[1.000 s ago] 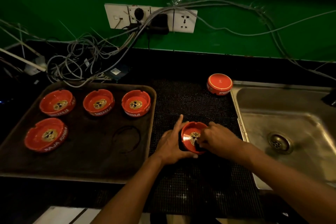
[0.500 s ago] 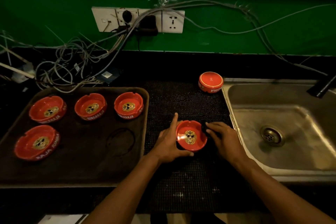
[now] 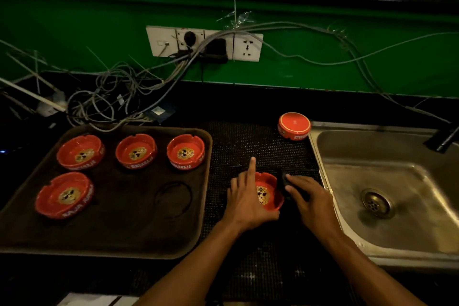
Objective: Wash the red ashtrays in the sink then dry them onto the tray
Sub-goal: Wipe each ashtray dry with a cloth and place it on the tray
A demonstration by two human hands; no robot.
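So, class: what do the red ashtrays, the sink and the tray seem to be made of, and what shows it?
Red ashtrays: probably glossy melamine or glazed ceramic; smooth, shiny rims with printed logos.
Sink: stainless steel, brushed; grey metallic sheen with dull reflections.
Tray: likely plastic with a matte, non-slip brown surface; it shows no shine, though the dim light leaves this open.

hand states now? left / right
Left hand: grips the ashtray on the mat, index finger straight.
Right hand: fingers rest on a dark object beside the ashtray; grip cannot be told.
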